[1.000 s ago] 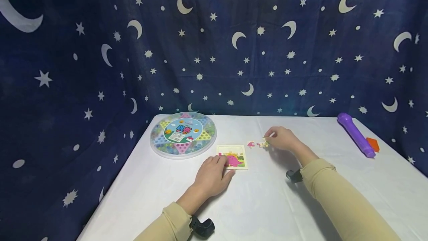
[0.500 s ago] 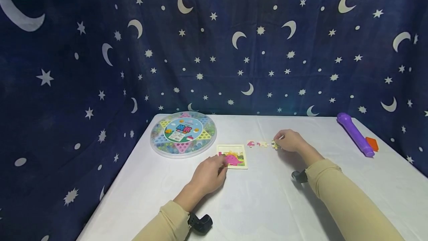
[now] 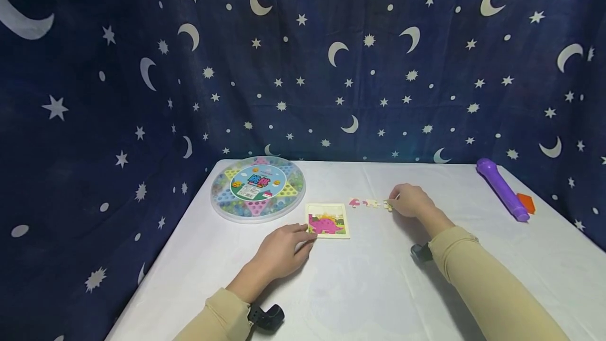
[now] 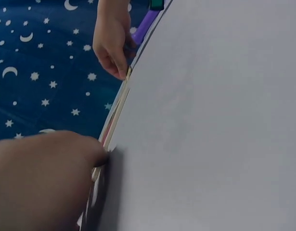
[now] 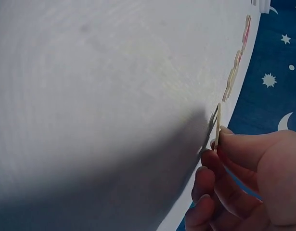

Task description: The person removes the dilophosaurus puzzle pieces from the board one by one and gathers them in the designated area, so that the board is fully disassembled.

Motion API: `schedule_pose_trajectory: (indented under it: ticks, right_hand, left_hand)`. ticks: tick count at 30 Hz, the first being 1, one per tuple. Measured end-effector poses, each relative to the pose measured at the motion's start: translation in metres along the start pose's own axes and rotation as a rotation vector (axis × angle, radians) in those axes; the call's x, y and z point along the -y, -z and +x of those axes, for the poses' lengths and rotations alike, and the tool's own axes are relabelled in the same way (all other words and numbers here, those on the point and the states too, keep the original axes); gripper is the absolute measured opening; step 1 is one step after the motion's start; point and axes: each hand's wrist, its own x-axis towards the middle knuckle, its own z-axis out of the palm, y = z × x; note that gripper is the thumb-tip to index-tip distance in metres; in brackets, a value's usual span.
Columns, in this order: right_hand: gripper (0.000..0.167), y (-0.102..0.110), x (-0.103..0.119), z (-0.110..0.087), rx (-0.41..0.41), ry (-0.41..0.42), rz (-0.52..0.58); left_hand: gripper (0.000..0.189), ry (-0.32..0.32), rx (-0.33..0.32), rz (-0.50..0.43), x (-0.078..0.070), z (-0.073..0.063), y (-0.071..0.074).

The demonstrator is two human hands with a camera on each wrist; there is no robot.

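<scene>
My right hand (image 3: 411,201) is pinching a piece (image 3: 387,206); careless, my loose left hand (image 3: 283,250) could be jogging the frame's (image 3: 325,206) eight o'clock.

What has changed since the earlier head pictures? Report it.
The right hand moved rightward, drawing the pinched puzzle piece away from the mostly cream piece and mostly pink piece. The left hand drew back off the dinosaur puzzle's picture to its near left corner. The puzzle, both loose pieces, the Chinese checkers set and the purple tube stayed put.
</scene>
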Motion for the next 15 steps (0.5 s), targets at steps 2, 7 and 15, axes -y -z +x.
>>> schedule_pose_trajectory:
  ticks: [2, 7, 15]
  right_hand:
    - [0.022, 0.000, -0.001, 0.000, 0.001, 0.004, 0.000]
    - [0.021, 0.001, 0.000, 0.000, 0.000, 0.006, 0.007]
    - [0.020, -0.003, 0.034, 0.000, -0.024, 0.116, 0.050]
  left_hand:
    - [0.029, -0.016, 0.026, -0.008, 0.001, -0.004, 0.001]
    - [0.032, -0.017, 0.063, -0.022, 0.001, -0.011, 0.001]
    - [0.031, 0.022, 0.061, -0.057, -0.002, -0.010, -0.001]
